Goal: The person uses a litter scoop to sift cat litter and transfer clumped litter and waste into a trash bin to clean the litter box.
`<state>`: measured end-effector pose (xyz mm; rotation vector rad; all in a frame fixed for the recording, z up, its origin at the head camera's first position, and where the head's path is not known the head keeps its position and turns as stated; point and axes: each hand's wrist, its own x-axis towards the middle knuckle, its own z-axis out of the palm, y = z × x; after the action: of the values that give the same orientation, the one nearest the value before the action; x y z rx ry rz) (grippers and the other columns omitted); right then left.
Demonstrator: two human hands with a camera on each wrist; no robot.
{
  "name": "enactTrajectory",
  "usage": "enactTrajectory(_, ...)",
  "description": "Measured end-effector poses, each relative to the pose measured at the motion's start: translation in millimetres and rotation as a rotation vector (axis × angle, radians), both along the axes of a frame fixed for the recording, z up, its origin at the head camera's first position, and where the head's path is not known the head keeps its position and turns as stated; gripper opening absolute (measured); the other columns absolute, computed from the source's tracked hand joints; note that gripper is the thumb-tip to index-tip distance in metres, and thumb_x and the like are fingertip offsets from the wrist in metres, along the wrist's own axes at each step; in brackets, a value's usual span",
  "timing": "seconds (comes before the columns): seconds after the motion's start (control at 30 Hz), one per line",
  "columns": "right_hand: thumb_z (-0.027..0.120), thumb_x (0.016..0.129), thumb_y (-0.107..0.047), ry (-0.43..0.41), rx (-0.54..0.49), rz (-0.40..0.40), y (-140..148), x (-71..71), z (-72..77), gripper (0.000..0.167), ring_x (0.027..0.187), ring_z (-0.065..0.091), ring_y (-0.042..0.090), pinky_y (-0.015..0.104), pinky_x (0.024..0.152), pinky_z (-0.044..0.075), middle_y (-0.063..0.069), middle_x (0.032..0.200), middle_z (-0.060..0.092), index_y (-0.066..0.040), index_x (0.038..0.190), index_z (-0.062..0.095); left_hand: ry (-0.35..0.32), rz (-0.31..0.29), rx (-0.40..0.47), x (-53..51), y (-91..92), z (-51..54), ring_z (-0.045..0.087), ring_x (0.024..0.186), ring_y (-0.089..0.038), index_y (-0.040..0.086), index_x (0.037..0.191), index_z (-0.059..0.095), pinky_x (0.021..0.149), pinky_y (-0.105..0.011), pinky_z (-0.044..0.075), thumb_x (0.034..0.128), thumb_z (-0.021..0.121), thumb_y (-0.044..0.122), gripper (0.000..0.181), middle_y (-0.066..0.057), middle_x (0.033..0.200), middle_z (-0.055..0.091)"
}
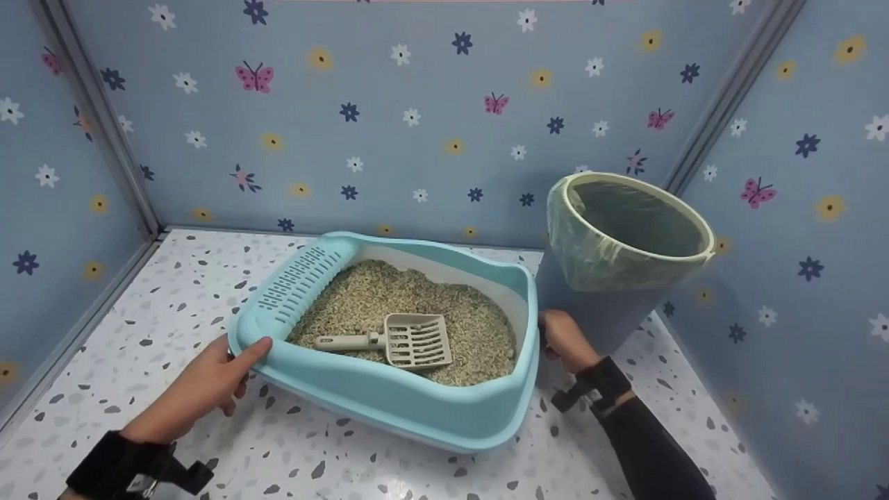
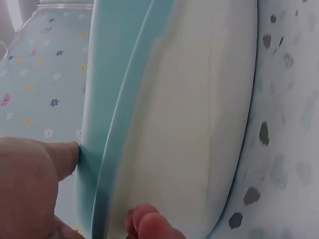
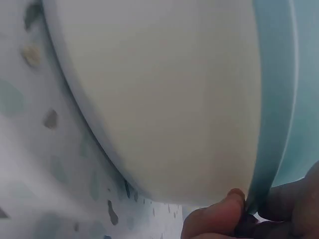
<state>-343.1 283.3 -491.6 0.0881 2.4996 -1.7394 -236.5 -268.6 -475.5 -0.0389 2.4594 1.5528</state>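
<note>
A light-blue litter box (image 1: 389, 389) sits at a slant on the speckled surface, filled with tan granular litter (image 1: 382, 288). On the litter lies a beige slotted scoop (image 1: 418, 342), its handle pointing left. My left hand (image 1: 205, 378) grips the box's left front corner, thumb on the rim and fingers curled below it. In the left wrist view the fingertips (image 2: 149, 224) show beside the white lower wall. My right hand (image 1: 568, 342) holds the right rim; the right wrist view shows its fingers (image 3: 214, 216) pinching the rim's edge.
Close behind the right hand stands a grey trash bin (image 1: 590, 316) with a pale rim and a translucent yellowish liner (image 1: 590, 260). Blue flower-and-butterfly walls (image 1: 417, 90) enclose the back and both sides. The white speckled surface (image 1: 173, 278) extends around the box.
</note>
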Motion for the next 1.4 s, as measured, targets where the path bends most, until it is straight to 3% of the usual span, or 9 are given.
enactTrajectory(0.1, 0.049, 0.112, -0.023, 0.01, -0.006, -0.002, 3.2, -6.6, -1.8, 0.04, 0.055, 0.042, 0.017, 0.035, 0.053, 0.036, 0.0, 0.064, 0.048, -0.015, 0.073, 0.058, -0.003, -0.007, 0.048, 4.1, 7.4, 1.5, 0.051, 0.068, -0.016, -0.003, 0.162, 0.034, 0.054, -0.029, 0.05, 0.1181, 0.051, 0.054, 0.074, -0.006, 0.084, 0.055)
enactTrajectory(0.27, 0.052, 0.114, -0.025, 0.034, -0.013, 0.015, 3.4, -2.6, -5.1, 0.038, 0.062, 0.05, 0.019, 0.035, 0.059, 0.042, 0.002, 0.07, 0.054, -0.012, 0.08, 0.063, -0.032, 0.031, 0.069, -3.7, 3.2, 2.5, 0.049, 0.066, -0.012, -0.001, 0.131, 0.051, 0.058, -0.026, 0.046, 0.1178, 0.057, 0.047, 0.051, -0.001, 0.078, 0.055)
enactTrajectory(0.47, 0.049, 0.118, -0.036, 0.011, -0.047, 0.017, -0.6, 17.9, -9.2, 0.046, 0.056, 0.042, 0.017, 0.033, 0.054, 0.036, 0.001, 0.068, 0.049, -0.012, 0.081, 0.063, -0.022, 0.018, 0.148, -25.3, -9.6, -2.5, 0.048, 0.068, -0.011, -0.003, 0.146, 0.045, 0.058, -0.025, 0.044, 0.1177, 0.056, 0.048, 0.06, 0.0, 0.082, 0.054)
enactTrajectory(0.67, 0.043, 0.119, -0.028, -0.057, -0.204, 0.053, -1.9, 33.2, -10.6, 0.045, 0.051, 0.037, 0.014, 0.029, 0.05, 0.029, 0.002, 0.065, 0.045, -0.009, 0.08, 0.056, 0.041, 0.042, 0.126, -40.8, -15.8, -1.2, 0.048, 0.07, -0.011, -0.002, 0.15, 0.042, 0.059, -0.025, 0.044, 0.1168, 0.054, 0.054, 0.065, 0.0, 0.082, 0.054)
enactTrajectory(0.87, 0.054, 0.112, -0.03, 0.011, -0.075, -0.02, -0.5, 16.8, -7.1, 0.043, 0.052, 0.041, 0.016, 0.031, 0.05, 0.034, 0.003, 0.063, 0.049, -0.013, 0.073, 0.06, 0.067, 0.066, 0.097, -27.9, 7.9, 1.6, 0.05, 0.068, -0.014, 0.003, 0.163, 0.031, 0.053, -0.026, 0.045, 0.1179, 0.051, 0.054, 0.071, -0.003, 0.082, 0.054)
enactTrajectory(0.97, 0.053, 0.113, -0.03, 0.063, -0.035, -0.027, -0.2, 3.5, -8.1, 0.043, 0.055, 0.04, 0.019, 0.036, 0.053, 0.036, 0.001, 0.064, 0.046, -0.015, 0.072, 0.057, 0.04, 0.055, 0.132, -16.3, 22.8, 2.1, 0.052, 0.071, -0.016, 0.01, 0.169, 0.015, 0.052, -0.027, 0.045, 0.1184, 0.051, 0.052, 0.075, -0.005, 0.086, 0.054)
enactTrajectory(1.07, 0.05, 0.115, -0.032, 0.089, -0.032, -0.009, 0.4, -3.8, -9.5, 0.044, 0.056, 0.039, 0.021, 0.039, 0.056, 0.037, -0.001, 0.064, 0.044, -0.016, 0.074, 0.055, 0.036, 0.054, 0.163, -11.2, 32.1, 3.0, 0.053, 0.075, -0.018, 0.012, 0.168, 0.013, 0.054, -0.027, 0.046, 0.1188, 0.051, 0.05, 0.073, -0.006, 0.092, 0.053)
enactTrajectory(1.23, 0.049, 0.116, -0.033, 0.079, -0.032, 0.003, 2.4, -0.2, -12.0, 0.042, 0.058, 0.042, 0.021, 0.038, 0.057, 0.037, 0.001, 0.068, 0.048, -0.014, 0.08, 0.059, 0.068, 0.051, 0.169, -17.6, 30.2, 3.7, 0.053, 0.076, -0.017, 0.013, 0.175, 0.014, 0.054, -0.027, 0.047, 0.1194, 0.052, 0.047, 0.075, -0.007, 0.092, 0.053)
enactTrajectory(1.4, 0.049, 0.117, -0.033, 0.075, 0.002, 0.052, 2.1, 14.1, -11.8, 0.041, 0.057, 0.041, 0.02, 0.034, 0.054, 0.035, 0.006, 0.07, 0.049, -0.013, 0.085, 0.064, 0.044, 0.046, 0.182, -35.7, 15.0, 0.6, 0.051, 0.076, -0.015, 0.009, 0.17, 0.02, 0.057, -0.025, 0.041, 0.1189, 0.052, 0.048, 0.071, -0.005, 0.093, 0.053)
